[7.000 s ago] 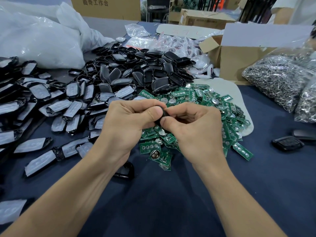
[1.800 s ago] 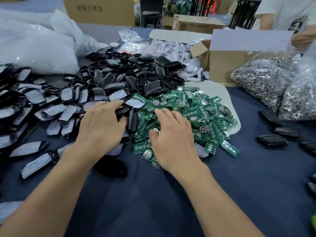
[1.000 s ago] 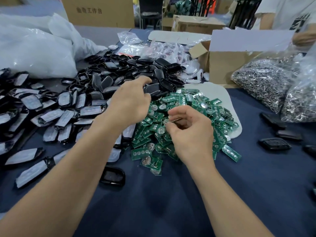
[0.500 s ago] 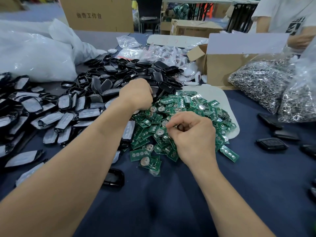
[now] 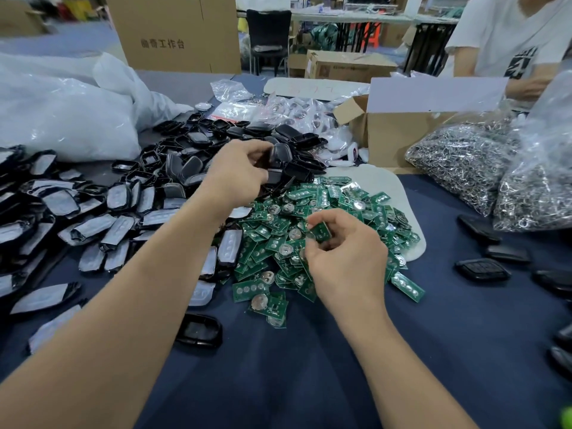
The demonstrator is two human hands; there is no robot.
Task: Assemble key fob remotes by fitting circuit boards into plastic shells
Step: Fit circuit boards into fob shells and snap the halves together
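Pinching a stiff, light-looking circuit board point(image 5: 321, 233) by its edges in right hand point(image 5: 346, 261), clutching a shell point(image 5: 279, 157) in left hand point(image 5: 238, 174)

one shell point(image 5: 278, 156) is held in the left hand point(image 5: 238, 178) and one board point(image 5: 321, 232) in the right hand point(image 5: 346, 261). one board pile point(image 5: 272, 239) and one shell pile point(image 5: 192, 162) are seen, each beyond counting. two ring bags point(image 5: 464, 162), at least three boxes point(image 5: 176, 35) and one white bag point(image 5: 62, 113) are counted.
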